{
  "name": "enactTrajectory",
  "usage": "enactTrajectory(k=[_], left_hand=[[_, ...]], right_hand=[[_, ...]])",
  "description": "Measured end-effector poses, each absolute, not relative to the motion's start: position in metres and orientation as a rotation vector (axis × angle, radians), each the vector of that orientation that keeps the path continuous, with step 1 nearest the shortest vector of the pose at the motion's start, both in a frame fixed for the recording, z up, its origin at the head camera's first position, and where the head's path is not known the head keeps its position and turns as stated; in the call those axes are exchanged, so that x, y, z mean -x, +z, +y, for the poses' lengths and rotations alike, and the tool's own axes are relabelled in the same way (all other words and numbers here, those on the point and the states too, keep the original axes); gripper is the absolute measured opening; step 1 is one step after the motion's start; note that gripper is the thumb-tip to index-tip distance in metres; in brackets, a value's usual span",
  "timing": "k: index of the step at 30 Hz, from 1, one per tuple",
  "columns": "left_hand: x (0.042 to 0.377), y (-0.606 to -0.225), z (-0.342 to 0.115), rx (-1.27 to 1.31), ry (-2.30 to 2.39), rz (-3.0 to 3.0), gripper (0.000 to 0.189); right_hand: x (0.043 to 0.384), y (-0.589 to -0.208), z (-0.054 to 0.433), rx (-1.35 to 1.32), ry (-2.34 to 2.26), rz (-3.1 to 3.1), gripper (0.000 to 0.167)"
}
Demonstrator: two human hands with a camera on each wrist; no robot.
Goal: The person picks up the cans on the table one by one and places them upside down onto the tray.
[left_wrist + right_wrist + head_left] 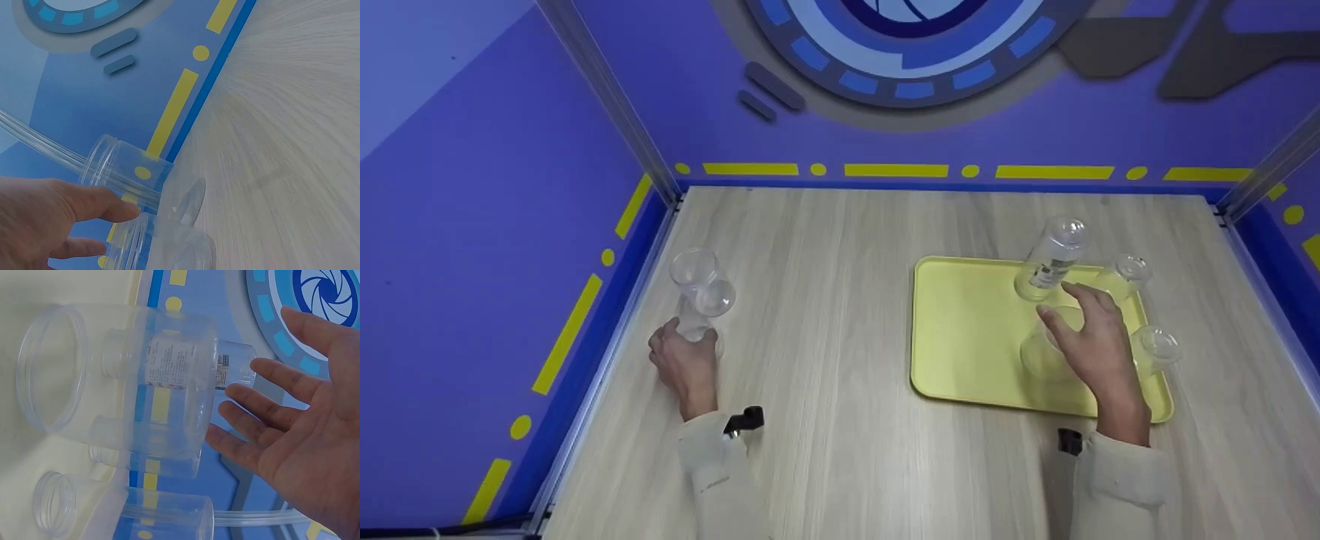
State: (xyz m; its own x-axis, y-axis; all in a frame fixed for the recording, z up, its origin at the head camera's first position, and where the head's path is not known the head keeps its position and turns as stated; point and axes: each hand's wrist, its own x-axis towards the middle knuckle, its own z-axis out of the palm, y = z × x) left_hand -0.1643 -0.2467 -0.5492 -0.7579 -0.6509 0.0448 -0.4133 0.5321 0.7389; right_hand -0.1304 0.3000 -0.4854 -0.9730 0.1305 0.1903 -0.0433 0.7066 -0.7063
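My left hand (684, 366) is at a clear plastic jar (183, 250) standing mouth up at the left. Thumb and index finger lie loosely about its rim in the left wrist view; whether they touch it is unclear. Behind stands another clear jar (112, 163), with a clear disc (194, 199) between the two. At the right, my right hand (1099, 349) spreads its fingers beside a wide clear jar (112, 405), mouth down on a yellow tray (964, 330). Nothing is in its palm.
A labelled clear bottle (1051, 262) stands upside down at the tray's back. Smaller clear jars (1161, 345) stand along the tray's right side. A wooden tabletop (825, 337) lies between the hands. Blue panels (840, 131) border the table at the back and sides.
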Motion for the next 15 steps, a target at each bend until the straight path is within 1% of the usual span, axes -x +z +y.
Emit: enactTrajectory(k=[15], left_hand=[[0.1639,-0.5470,-0.2450,-0.850,-1.136,-2.390,0.068]], right_hand=[[0.1323,-0.4877,0.3003,0.081,1.128,-2.691,0.058]])
